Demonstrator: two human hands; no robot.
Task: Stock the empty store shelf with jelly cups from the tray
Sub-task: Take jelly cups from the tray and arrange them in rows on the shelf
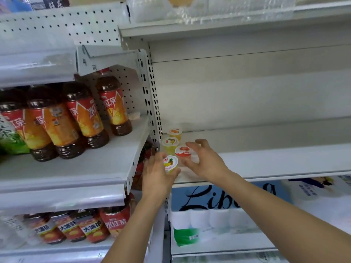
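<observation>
A white store shelf (266, 164) runs across the right of the view, bare for most of its length, with a slotted upright (154, 111) closing its left end. Four jelly cups sit in a row at that far-left corner: an orange-lid cup (175, 132) at the back, a yellow cup (171, 143) nearer, a red-lid cup (185, 151) and a pineapple cup (170, 164) nearest the front lip.

The left hand (157, 173) has its fingers curled round the pineapple cup. The right hand (203, 160) is wrapped round the red-lid cup. This looks like the placing step: both cups are being set down and squared up in the row. Next, each hand needs to let go without tipping its cup, then go back for more. The tray is not in view.

The pineapple cup stands close to the front lip and the upright, so there is little slack there. To the right the shelf is open. Tea bottles (76, 120) fill the left bay; tissue packs (218, 221) lie below.
</observation>
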